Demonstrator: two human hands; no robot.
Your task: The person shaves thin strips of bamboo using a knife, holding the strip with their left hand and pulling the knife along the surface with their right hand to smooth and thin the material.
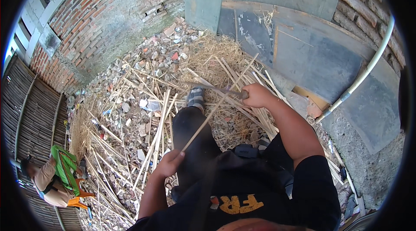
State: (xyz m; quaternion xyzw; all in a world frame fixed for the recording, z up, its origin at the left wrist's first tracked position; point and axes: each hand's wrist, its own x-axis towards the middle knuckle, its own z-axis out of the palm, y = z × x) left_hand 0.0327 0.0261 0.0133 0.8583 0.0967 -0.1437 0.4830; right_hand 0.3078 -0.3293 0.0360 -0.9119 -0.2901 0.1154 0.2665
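My left hand (170, 164) is closed around the lower end of a thin bamboo strip (203, 126), which slants up and away to the right over my leg. In my right hand (258, 96) is the handle of a long-bladed knife, like a machete. Its narrow dark blade (212, 87) points left and crosses the strip near my shoe (196, 97). Whether the edge touches the strip, I cannot tell. Beyond the knife lies a heap of pale shavings (216, 53). Split bamboo strips (161, 129) lie on the rubble beside my knee, with more under my right forearm.
Stone and brick rubble (130, 109) covers the ground. A brick wall (117, 14) stands behind, with dark panels (312, 49) at the far right and a leaning pole (362, 77). On the left, another person (54, 179) sits on an orange chair (79, 200) by a bamboo screen (30, 105).
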